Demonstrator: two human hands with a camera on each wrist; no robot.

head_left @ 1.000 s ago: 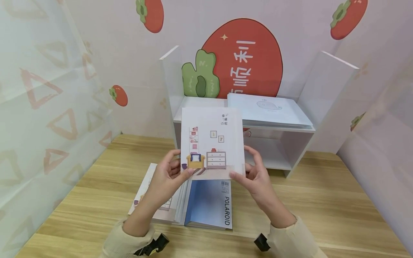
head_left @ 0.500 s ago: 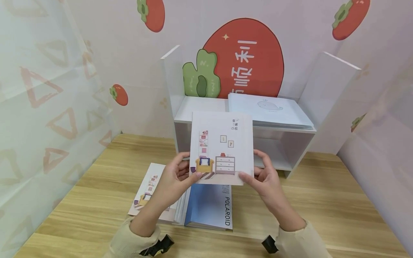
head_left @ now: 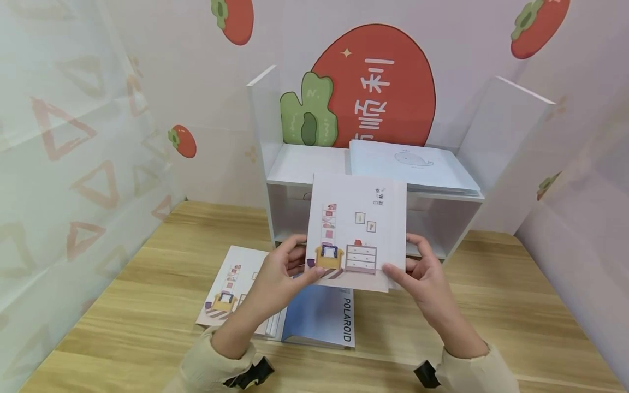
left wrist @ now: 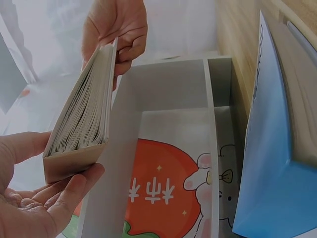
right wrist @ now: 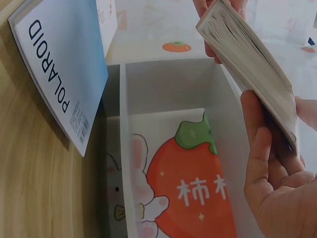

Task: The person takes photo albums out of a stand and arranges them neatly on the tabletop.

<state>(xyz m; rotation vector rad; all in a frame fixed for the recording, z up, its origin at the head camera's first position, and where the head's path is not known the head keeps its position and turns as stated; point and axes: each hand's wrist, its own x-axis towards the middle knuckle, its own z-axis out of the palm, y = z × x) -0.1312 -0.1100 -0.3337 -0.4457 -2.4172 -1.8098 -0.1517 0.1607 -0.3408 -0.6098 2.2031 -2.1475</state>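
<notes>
Both hands hold a white photo album with a drawn armchair and chest of drawers on its cover, raised above the table before the shelf. My left hand grips its left edge, thumb on the cover and the other fingers behind. At the opposite edge, my right hand grips it the same way. In the left wrist view the album's thick page edges show between its covers. Below it on the table lie a matching white album, partly behind the left forearm, and a blue album marked POLAROID.
A white shelf with upright side panels stands at the back of the wooden table. On its upper board, to the right, lies a stack of pale blue albums with a whale drawing. Patterned sheets hang behind and at the sides.
Both hands have carried the album rightward and slightly down, keeping their grip. More of the matching white album on the table now shows. The shelf and its stack stay put.
</notes>
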